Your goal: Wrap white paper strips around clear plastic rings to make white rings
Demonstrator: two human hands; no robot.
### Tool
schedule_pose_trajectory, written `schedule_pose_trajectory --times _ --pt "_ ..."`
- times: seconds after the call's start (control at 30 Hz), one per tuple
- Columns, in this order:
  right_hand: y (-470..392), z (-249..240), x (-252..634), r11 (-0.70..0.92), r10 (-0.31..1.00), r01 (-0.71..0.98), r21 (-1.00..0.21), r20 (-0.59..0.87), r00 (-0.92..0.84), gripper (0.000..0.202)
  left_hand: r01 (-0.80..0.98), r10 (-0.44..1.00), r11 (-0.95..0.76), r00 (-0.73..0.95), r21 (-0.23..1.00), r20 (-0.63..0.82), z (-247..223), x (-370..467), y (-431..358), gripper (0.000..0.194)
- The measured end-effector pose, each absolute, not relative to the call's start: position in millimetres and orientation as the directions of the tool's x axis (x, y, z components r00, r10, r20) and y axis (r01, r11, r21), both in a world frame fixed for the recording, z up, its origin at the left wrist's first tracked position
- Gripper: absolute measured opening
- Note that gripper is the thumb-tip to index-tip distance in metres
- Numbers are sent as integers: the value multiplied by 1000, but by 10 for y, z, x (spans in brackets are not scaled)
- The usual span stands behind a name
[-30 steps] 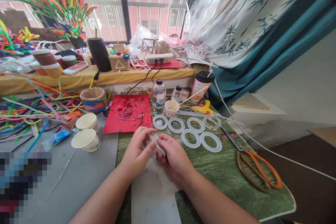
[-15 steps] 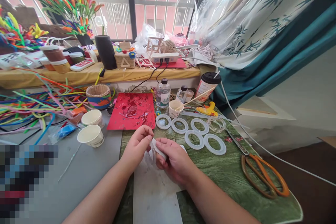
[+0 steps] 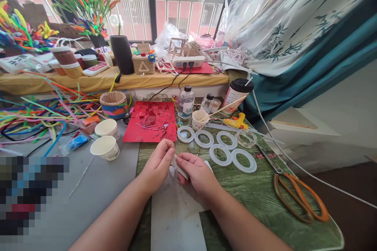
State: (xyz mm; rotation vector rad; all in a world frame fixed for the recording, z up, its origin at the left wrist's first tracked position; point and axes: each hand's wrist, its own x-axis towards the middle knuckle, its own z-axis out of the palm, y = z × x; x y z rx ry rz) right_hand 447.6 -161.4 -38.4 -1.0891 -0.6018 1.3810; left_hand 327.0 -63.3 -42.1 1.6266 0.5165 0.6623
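In the head view, my left hand (image 3: 159, 164) is closed around a clear, bangle-like ring (image 3: 173, 175), which is partly hidden by the fingers. My right hand (image 3: 198, 172) pinches a pale folded strip (image 3: 182, 172) pressed against that ring; its material cannot be made out. Both hands meet over a whitish board (image 3: 176, 223) lying on the green tabletop. Just past my right hand lie several translucent white ring moulds (image 3: 220, 155), and a coil of clear rings (image 3: 246, 138) is beside them.
A red sheet (image 3: 135, 133) with dark red flakes lies ahead. Paper cups (image 3: 104, 149) stand at left, while bottles (image 3: 186, 104), a stick-filled cup (image 3: 200, 120) and a yellow glue gun (image 3: 237, 120) sit behind the moulds. Large scissors (image 3: 297, 196) rest at right; a white cable (image 3: 282, 151) hangs over the edge.
The view has shifted slightly, so the table things appear a little further right. Both hands stay together on the ring and strip, with the fingers slightly moved and less of the ring showing.
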Motion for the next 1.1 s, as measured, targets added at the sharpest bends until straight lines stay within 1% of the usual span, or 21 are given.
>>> schedule_pose_trajectory --times 0.13,0.23,0.3,0.4,0.47,0.5,0.53,0.6,0.67,0.73,0.8,0.87,0.93,1.0,1.1 --pt "-1625 -395 4460 -128 971 -517 -846 -212 108 35 10 672 -199 729 980 129 -373 3261 -649 30" --pt "-1629 -404 4423 -71 977 -471 -879 -157 147 36 2 661 -152 744 988 100 -362 3274 -623 26" --pt "-1647 -406 4398 -21 980 -379 -925 -93 173 35 -34 664 -103 742 994 94 -381 3290 -593 24" --pt "-1696 -396 4392 63 985 -122 -990 43 165 37 -102 684 -32 723 994 96 -417 3313 -560 25" --pt "-1717 -387 4405 112 984 38 -993 116 138 41 -120 688 0 720 993 87 -428 3322 -558 26" --pt "-1717 -386 4413 121 983 64 -991 129 131 42 -120 694 0 715 993 86 -429 3325 -562 27" --pt "-1708 -388 4418 115 983 39 -993 119 139 41 -110 700 -9 709 994 85 -429 3329 -570 30" --pt "-1671 -399 4421 61 982 -135 -989 35 185 36 -58 715 -20 697 998 55 -431 3339 -587 37" --pt "-1621 -412 4418 -5 971 -349 -937 -87 222 34 21 720 -10 694 1000 -7 -439 3350 -599 42" --pt "-1580 -417 4417 -47 958 -462 -886 -171 231 34 95 707 -6 705 995 -63 -446 3356 -594 44" --pt "-1558 -411 4418 -55 946 -475 -878 -197 255 35 148 687 -64 724 987 -65 -441 3350 -572 44" --pt "-1554 -397 4417 -47 937 -447 -893 -194 289 36 198 668 -172 744 965 -34 -419 3330 -538 45" --pt "-1562 -384 4416 -61 935 -444 -894 -206 287 35 251 647 -279 762 927 -11 -390 3307 -507 48" --pt "-1574 -378 4420 -119 936 -500 -858 -264 231 33 285 632 -357 775 890 6 -370 3291 -495 51" --pt "-1587 -380 4444 -224 932 -584 -780 -347 105 27 268 610 -427 790 864 56 -364 3287 -515 50"
